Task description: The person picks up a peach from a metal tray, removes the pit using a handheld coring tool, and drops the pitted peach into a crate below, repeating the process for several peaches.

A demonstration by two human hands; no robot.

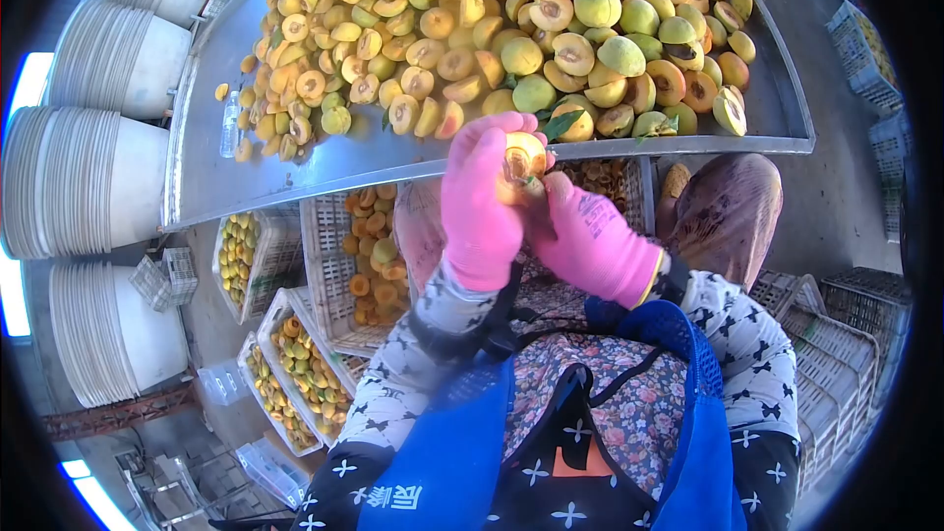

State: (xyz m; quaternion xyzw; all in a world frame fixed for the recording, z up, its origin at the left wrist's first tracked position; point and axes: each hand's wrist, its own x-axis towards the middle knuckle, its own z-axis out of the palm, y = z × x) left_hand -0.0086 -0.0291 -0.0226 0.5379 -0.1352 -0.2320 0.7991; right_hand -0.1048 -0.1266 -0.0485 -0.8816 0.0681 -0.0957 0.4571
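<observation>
Both hands wear pink gloves and meet just below the metal table's front edge (688, 146). My left hand (479, 202) wraps around a halved peach (522, 161), cut face up with the pit hollow showing. My right hand (588, 238) presses against the same fruit from the right; any tool in it is hidden. A big heap of halved and whole yellow-green peaches (511, 29) covers the table right above my hands.
White plastic crates (324, 236) holding peach halves sit on the floor below the table at left. Tall stacks of white buckets (84, 177) line the far left. Empty white crates (836, 334) stand at right. Another person's covered head (728, 211) is close by on the right.
</observation>
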